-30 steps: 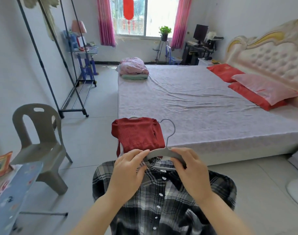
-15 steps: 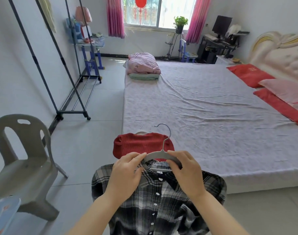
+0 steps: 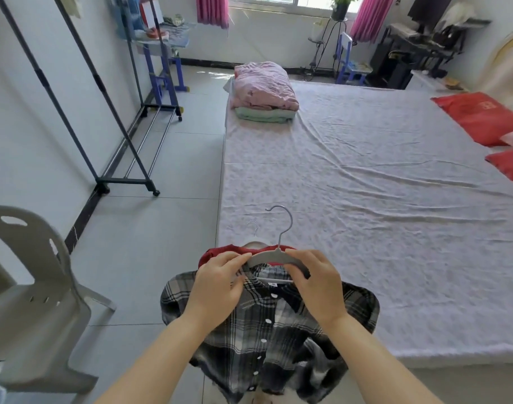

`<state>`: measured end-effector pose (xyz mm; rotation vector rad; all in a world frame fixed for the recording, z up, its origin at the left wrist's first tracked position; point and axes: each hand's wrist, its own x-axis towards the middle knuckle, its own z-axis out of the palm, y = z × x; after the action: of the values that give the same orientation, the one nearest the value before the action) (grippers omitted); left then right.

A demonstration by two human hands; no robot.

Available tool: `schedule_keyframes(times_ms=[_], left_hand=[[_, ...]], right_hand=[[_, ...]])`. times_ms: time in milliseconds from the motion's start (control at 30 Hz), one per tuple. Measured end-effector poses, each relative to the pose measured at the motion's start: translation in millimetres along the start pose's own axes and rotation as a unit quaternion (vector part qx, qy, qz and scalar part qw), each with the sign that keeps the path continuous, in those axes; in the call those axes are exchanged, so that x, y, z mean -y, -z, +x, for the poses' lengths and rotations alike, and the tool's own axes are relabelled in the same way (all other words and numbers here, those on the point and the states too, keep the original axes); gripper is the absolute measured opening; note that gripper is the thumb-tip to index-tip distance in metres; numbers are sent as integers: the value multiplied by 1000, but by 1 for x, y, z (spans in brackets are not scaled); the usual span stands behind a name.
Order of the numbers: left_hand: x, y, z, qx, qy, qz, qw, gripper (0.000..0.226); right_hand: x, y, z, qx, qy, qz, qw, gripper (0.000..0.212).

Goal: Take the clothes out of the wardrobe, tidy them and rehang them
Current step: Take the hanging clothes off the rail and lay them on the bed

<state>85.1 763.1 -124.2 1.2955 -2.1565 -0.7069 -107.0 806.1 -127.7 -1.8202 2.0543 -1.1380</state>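
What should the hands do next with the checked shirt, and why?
Probably lay the checked shirt on the bed just ahead. The left hand and right hand both pinch its grey hanger, with a red jumper behind, and the shirt hangs rumpled, so a flat spot would help tidying.

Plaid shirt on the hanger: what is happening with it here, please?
A person holds a grey hanger in both hands: the left hand pinches one end and the right hand grips the other. A buttoned plaid shirt hangs from it. Just behind is a red garment on a second hanger. The bed lies ahead, and the clothes rack stands by the left wall.
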Motion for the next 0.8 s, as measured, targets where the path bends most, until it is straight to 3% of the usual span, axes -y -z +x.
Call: schedule_keyframes(times_ms=[433,633,800], left_hand=[[60,-61,135,74,123,17,989,41],[88,-97,162,109,191,17,975,50],[102,-115,149,147,251,22,956,49]], right_hand=[[-91,-78,120,136,-74,15,988,30],[-134,-129,167,276,-114,-146,943,45],[-155,-142,158,356,-125,-152,914,43]])
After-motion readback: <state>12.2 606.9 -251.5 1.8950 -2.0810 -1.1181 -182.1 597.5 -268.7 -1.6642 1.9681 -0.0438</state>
